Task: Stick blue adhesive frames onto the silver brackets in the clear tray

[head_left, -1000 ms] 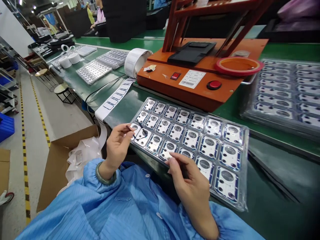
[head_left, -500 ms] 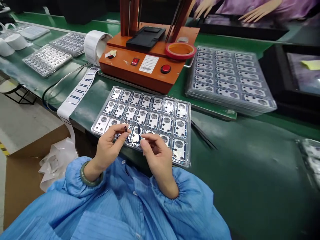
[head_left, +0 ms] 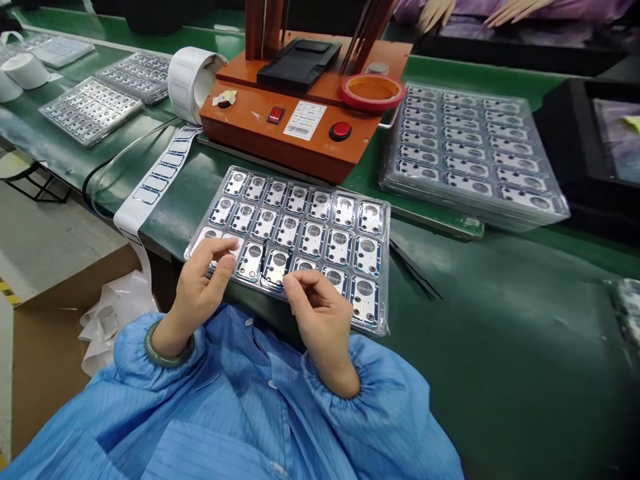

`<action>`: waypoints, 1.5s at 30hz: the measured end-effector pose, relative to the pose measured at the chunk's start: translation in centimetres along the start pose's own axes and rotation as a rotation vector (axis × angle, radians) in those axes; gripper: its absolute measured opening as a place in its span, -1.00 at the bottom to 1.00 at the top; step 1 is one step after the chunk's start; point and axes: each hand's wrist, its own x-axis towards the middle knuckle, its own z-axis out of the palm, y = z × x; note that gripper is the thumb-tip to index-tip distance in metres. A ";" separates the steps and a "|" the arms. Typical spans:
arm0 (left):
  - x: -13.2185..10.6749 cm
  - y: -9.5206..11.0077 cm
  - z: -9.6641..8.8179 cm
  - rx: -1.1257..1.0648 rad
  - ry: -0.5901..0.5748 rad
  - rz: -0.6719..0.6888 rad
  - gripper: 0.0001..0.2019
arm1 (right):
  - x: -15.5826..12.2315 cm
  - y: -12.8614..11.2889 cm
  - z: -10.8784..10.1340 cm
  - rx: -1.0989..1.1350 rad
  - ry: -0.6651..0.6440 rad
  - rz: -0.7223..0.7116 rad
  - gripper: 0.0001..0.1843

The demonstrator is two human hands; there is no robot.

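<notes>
A clear plastic tray (head_left: pixel 386 293) on the green bench in front of me holds rows of small silvery plates, each with a round lens-like disc and blue edging. My right hand (head_left: pixel 323 310) pinches a thin dark strip (head_left: pixel 264 261) between thumb and index finger, just over a plate (head_left: pixel 277 265) in the near row. The strip looks bent, and whether it touches the plate is unclear. My left hand (head_left: pixel 203 283) hovers above the tray's near left corner, thumb and index finger apart, with nothing visible between them. Its fingers hide part of the plates beneath.
Behind the tray stands an orange press (head_left: pixel 280 143) with a tape roll (head_left: pixel 373 92) on it. A label roll (head_left: pixel 187 87) trails its liner (head_left: pixel 160 173) into a cardboard box (head_left: pixel 45 360). Tweezers (head_left: pixel 415 268) lie right of the tray; stacked trays (head_left: pixel 470 167) stand behind. A co-worker's hands (head_left: pixel 515 10) show opposite.
My left hand has let go and drawn away left from the dark piece. My right hand keeps its pinch on the strip. The view has shifted slightly.
</notes>
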 end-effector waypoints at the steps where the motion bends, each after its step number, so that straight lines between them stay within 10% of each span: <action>1: -0.1 0.0 0.0 -0.009 -0.033 -0.029 -0.74 | 0.0 -0.1 0.1 0.012 0.000 0.015 -0.80; 14: 0.5 -0.5 -1.6 -0.134 -0.070 -0.114 -0.90 | 1.1 -1.7 2.9 0.193 -0.135 0.161 -0.82; 45: 2.7 -3.5 -3.9 0.315 -0.281 0.018 -0.94 | 2.6 -0.5 6.7 -0.398 -0.214 -0.030 -0.83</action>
